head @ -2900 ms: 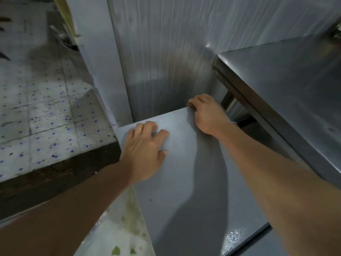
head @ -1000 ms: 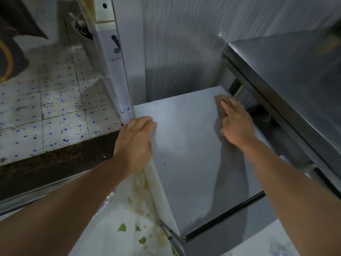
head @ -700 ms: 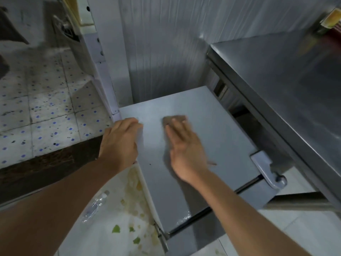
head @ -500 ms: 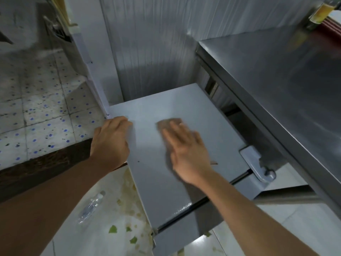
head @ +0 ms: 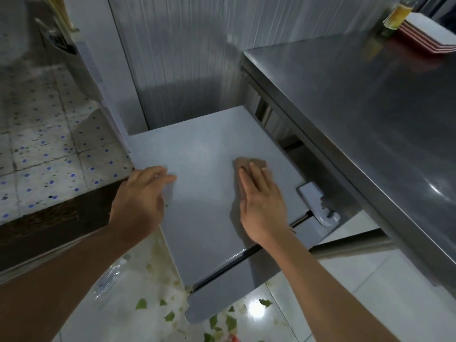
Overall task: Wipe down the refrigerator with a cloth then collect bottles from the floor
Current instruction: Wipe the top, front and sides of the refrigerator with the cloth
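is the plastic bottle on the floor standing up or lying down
Lying down. The clear bottle rests on its side on the white floor tiles, left of the fridge, among green scraps, partly hidden behind the left forearm.

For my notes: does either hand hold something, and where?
Right hand presses flat on the cloth; left hand rests on the refrigerator edge.

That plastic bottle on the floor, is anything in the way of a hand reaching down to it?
Nothing visibly rests on the clear bottle, which lies on the floor left of the refrigerator. From this view the left forearm crosses in front of part of it. The left hand rests on the refrigerator's edge; the right hand presses the cloth on top.
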### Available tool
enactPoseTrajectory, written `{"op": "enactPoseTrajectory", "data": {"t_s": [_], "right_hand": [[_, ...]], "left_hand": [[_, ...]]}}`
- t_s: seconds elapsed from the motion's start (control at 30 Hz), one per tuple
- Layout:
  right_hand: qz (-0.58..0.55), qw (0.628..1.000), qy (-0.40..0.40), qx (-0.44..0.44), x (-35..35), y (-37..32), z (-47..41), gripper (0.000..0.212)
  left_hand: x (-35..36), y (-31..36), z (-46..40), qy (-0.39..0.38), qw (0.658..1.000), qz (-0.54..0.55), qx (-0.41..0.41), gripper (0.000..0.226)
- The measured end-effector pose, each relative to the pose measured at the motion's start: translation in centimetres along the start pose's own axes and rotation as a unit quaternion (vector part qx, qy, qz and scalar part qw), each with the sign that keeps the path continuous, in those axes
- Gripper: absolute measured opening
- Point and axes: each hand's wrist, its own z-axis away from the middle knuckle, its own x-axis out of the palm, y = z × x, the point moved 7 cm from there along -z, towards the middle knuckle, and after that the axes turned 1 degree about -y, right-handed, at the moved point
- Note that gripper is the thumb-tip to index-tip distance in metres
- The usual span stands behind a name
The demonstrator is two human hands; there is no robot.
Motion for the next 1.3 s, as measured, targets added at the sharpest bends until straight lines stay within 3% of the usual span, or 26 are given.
{"op": "enactPoseTrajectory", "data": {"t_s": [0.1, 0.27, 0.37, 0.53, 0.63, 0.83, 1.03, 1.3], "right_hand": [[0.051, 0.998, -0.016, -0.015, -0.2, 2.3, 0.1, 0.059], [0.024, 0.989, 0.009, 0.145, -1.2, 6.7, -2.8, 0.06], [0.023, 0.994, -0.002, 0.103, -0.3, 2.7, -1.8, 0.06], [-0.013, 0.996, -0.034, -0.076, 2.1, -8.7, 3.3, 0.062], [0.002, 0.991, -0.044, -0.128, 1.9, -8.8, 3.4, 0.059], [0.023, 0.997, -0.028, 0.071, 1.1, -2.1, -2.6, 0.059], [-0.049, 0.997, -0.017, -0.056, 2.2, -12.7, 3.8, 0.057], [0.006, 0.996, -0.071, -0.057, 3.9, -17.4, -1.2, 0.063]], "left_hand": [[0.2, -0.6, 0.3, -0.01, 1.0, 0.016, -0.014, 0.05], [0.1, -1.1, 0.3, -0.02, 0.999, 0.044, -0.012, 0.048], [-0.3, -1.6, 0.8, -0.03, 0.998, 0.046, -0.023, 0.049], [-0.5, -2.2, 1.8, -0.056, 0.997, 0.053, -0.025, 0.049], [-0.6, -2.4, 1.7, -0.076, 0.996, 0.032, -0.027, 0.055], [-0.7, -3.2, 2.0, -0.085, 0.995, 0.039, -0.029, 0.056], [-1.4, -4.0, 2.7, -0.093, 0.994, 0.055, -0.028, 0.06], [-2.8, -5.4, 2.9, -0.068, 0.994, 0.043, -0.078, 0.061]]}}
